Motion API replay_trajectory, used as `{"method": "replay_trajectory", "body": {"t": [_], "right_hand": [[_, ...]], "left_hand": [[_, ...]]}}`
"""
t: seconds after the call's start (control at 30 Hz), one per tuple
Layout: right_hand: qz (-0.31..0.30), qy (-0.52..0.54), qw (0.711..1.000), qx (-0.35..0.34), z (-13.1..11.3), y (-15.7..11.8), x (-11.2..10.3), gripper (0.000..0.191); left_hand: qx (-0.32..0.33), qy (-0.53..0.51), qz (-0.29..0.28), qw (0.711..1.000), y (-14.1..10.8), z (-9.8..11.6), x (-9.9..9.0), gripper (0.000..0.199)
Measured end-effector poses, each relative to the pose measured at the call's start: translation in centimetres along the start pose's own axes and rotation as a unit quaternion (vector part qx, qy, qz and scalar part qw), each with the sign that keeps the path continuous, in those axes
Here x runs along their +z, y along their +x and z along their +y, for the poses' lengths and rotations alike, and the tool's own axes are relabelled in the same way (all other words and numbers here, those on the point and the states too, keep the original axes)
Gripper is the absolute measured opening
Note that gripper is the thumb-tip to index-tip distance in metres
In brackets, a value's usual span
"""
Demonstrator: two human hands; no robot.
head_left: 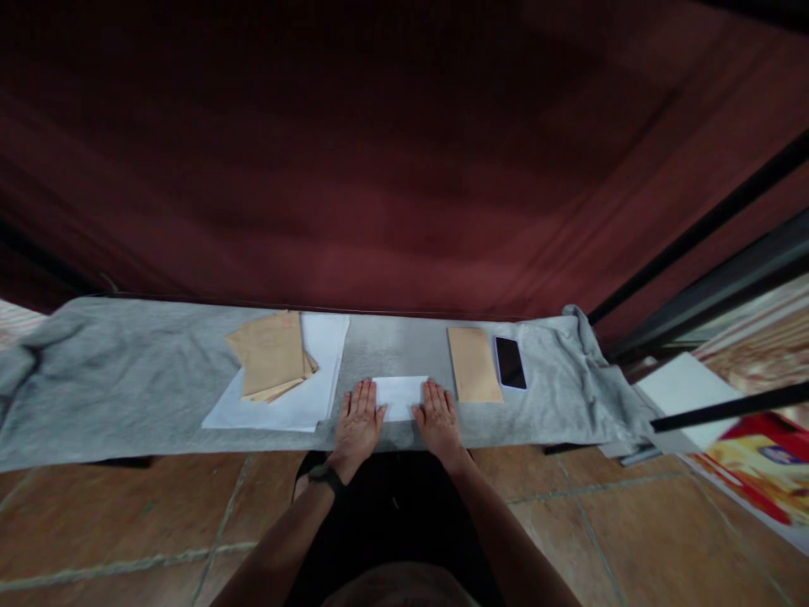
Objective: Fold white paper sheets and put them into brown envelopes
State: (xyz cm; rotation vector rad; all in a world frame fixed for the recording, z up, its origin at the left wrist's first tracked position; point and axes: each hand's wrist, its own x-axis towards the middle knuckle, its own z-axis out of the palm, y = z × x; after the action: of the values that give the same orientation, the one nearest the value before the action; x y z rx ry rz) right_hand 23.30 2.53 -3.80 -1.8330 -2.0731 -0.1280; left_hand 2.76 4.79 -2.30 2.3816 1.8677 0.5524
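Observation:
A folded sheet of white paper (pixel 401 398) lies flat on the grey cloth, right in front of me. On its left end rests my left hand (pixel 359 420), palm down with the fingers stretched out. Flat on the right end is my right hand (pixel 437 419), its fingers also extended and the thumb on the paper. To the right of that hand lies a single brown envelope (pixel 475 364). Farther left, several brown envelopes (pixel 273 354) are fanned out on top of white paper sheets (pixel 325 362).
The grey cloth (pixel 170 362) covers a long narrow table against a dark red panel (pixel 379 211). A phone (pixel 511 363) lies right of the single envelope. Black metal bars (pixel 726 413), a white board (pixel 688 396) and a red printed package (pixel 768 464) are at the far right.

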Motion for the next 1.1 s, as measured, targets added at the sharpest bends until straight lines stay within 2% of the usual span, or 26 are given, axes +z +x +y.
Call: {"method": "replay_trajectory", "body": {"t": [0.07, 0.13, 0.27, 0.33, 0.57, 0.73, 0.9, 0.97, 1.1], "right_hand": [[0.005, -0.002, 1.000, 0.001, 0.1, -0.2, -0.1, 0.058], [0.011, 0.000, 1.000, 0.002, 0.0, -0.3, -0.2, 0.057], [0.015, 0.004, 1.000, 0.005, -0.1, -0.2, -0.2, 0.057], [0.013, 0.004, 1.000, 0.007, -0.1, -0.2, -0.2, 0.057], [0.011, -0.003, 1.000, 0.007, 0.0, -0.3, -0.2, 0.057], [0.037, 0.008, 0.999, 0.024, -1.7, -0.2, -0.3, 0.055], [-0.020, 0.041, 0.996, -0.071, -4.2, -0.8, -0.4, 0.053], [-0.031, 0.038, 0.994, -0.093, -4.4, -1.4, -0.4, 0.054], [-0.021, 0.026, 0.995, -0.094, -3.7, -2.1, -0.4, 0.058]], "left_hand": [[-0.010, -0.003, 0.012, 1.000, -0.2, 0.4, -0.2, 0.058], [0.009, -0.004, 0.016, 1.000, -0.7, 1.2, -0.4, 0.058], [0.140, -0.004, -0.027, 0.990, -2.5, 3.2, -0.3, 0.058], [0.176, 0.002, -0.041, 0.983, -3.3, 3.7, -0.1, 0.059], [0.208, 0.025, -0.032, 0.977, -3.9, 2.4, -0.2, 0.065], [0.213, 0.025, -0.033, 0.976, -4.1, 1.7, -0.2, 0.072], [0.218, 0.002, -0.043, 0.975, -4.2, 1.5, 0.4, 0.072], [0.219, 0.002, -0.043, 0.975, -4.1, 1.5, 0.3, 0.071], [0.221, 0.014, -0.050, 0.974, -4.0, 1.5, -0.2, 0.068]]}}
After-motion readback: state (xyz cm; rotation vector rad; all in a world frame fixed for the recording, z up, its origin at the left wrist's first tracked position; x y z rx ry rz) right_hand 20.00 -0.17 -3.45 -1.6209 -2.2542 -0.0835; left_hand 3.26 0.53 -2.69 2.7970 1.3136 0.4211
